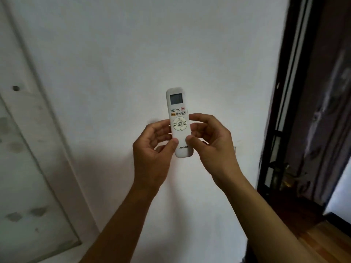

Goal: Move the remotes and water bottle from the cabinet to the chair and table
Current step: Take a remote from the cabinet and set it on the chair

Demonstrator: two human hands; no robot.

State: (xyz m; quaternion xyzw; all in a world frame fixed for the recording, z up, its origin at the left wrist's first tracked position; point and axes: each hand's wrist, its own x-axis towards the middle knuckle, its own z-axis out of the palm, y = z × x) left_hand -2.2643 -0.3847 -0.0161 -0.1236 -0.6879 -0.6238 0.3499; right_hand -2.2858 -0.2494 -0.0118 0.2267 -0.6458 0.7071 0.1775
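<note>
One view, and it sits up on the person's head, facing a white wall (133,44) almost square on, tipped only a little downward. Both forearms stretch up from the bottom edge, so the left hand (152,150) and right hand (212,147) land dead centre and close to the lens, the remote (178,118) held upright between them. The wide lens bends the edges: a pale panel (28,168) leans in at left, a dark door frame (275,111) at right, wood floor (322,240) in the lower right corner.
</note>
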